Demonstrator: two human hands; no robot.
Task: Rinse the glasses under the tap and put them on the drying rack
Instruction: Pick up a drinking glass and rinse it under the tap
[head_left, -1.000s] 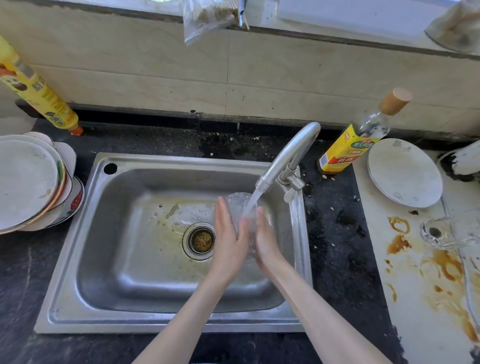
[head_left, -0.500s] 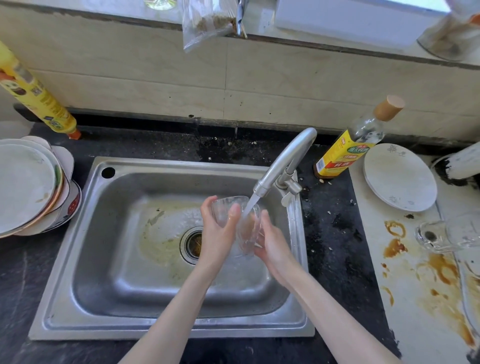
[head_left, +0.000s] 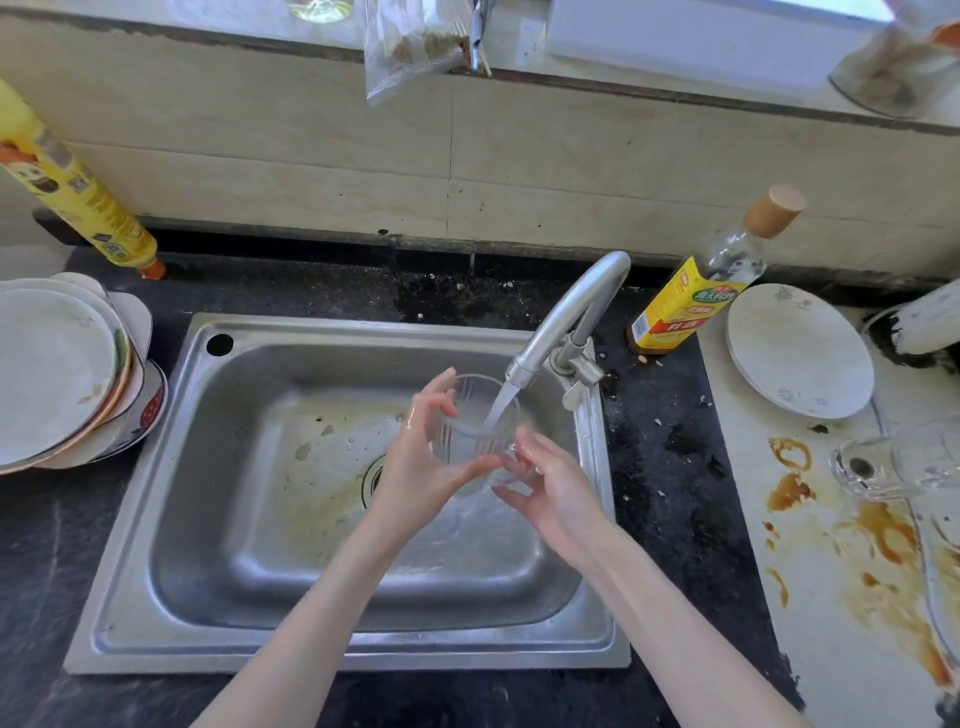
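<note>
Left hand (head_left: 421, 467) grips glass (head_left: 475, 436) under tap (head_left: 566, 317); right hand (head_left: 556, 483) pinches base at 4 o'clock. Advise rotating glass, mouth toward stream.

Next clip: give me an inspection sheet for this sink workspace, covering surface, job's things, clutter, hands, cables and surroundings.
Surface: black stone counter, crumbs near the tap; white board at right with brown stains.
Job's things: clear ribbed drinking glass under the running steel tap, over the stainless steel sink; another clear glass lies on the board. Drying rack: nothing seen.
Clutter: stacked plates at left, white round plate at right, yellow-labelled bottle with a wooden cap, yellow bottle.
Hands: left hand and right hand hold the ribbed glass.
Cables: nothing seen.
Surroundings: beige tiled wall, window ledge with a plastic bag.
</note>
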